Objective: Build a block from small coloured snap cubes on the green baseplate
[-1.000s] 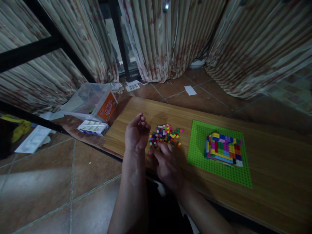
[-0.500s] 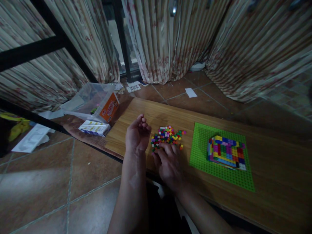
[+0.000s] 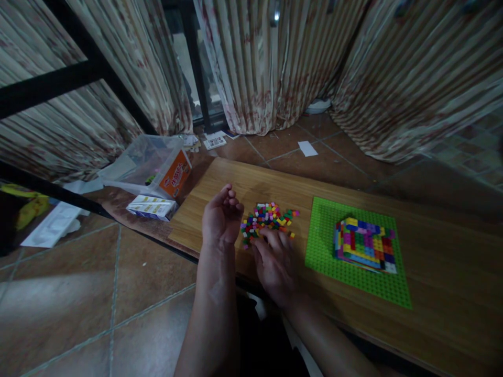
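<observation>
A pile of small coloured bricks (image 3: pixel 268 216) lies on the wooden table (image 3: pixel 432 293). My left hand (image 3: pixel 221 219) rests at the pile's left side, palm turned up and fingers curled; I cannot see whether it holds anything. My right hand (image 3: pixel 275 259) lies palm down with its fingertips on the near edge of the pile. To the right sits a green baseplate (image 3: pixel 326 246) with a multicoloured block of bricks (image 3: pixel 364 244) built on it.
A clear plastic box with an orange label (image 3: pixel 153 165) lies tipped on the floor beyond the table's left end, next to a flat carton (image 3: pixel 151 207). Papers are scattered on the tiled floor. Curtains hang behind. A black frame bar crosses the left.
My right hand has shifted slightly right along the near edge of the brick pile. The left hand has stayed in place.
</observation>
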A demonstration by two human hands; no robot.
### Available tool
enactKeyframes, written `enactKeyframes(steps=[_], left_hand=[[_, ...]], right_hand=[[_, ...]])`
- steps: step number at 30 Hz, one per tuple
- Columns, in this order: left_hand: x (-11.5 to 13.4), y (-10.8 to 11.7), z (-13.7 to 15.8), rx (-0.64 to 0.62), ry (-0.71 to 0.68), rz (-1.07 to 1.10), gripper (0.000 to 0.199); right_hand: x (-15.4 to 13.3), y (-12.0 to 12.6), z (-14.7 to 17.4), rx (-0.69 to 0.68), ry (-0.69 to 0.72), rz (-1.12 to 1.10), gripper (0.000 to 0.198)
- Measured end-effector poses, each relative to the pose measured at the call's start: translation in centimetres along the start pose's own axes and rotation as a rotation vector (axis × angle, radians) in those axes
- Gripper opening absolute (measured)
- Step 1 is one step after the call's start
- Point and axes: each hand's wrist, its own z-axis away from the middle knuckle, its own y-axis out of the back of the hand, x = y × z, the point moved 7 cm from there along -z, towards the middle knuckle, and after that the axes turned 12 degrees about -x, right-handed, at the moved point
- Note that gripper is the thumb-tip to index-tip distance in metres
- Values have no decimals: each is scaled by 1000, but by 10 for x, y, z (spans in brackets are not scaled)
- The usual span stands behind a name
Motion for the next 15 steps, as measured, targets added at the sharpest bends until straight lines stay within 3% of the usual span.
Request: enactKeyframes(steps=[4, 15], left_hand=[[0, 0, 0, -5, 4, 3, 11], [0, -3, 1, -2, 13, -7, 12]], right_hand=[[-10, -2, 1, -60, 70, -25, 15], [-11, -4, -3, -60, 48, -31, 16]])
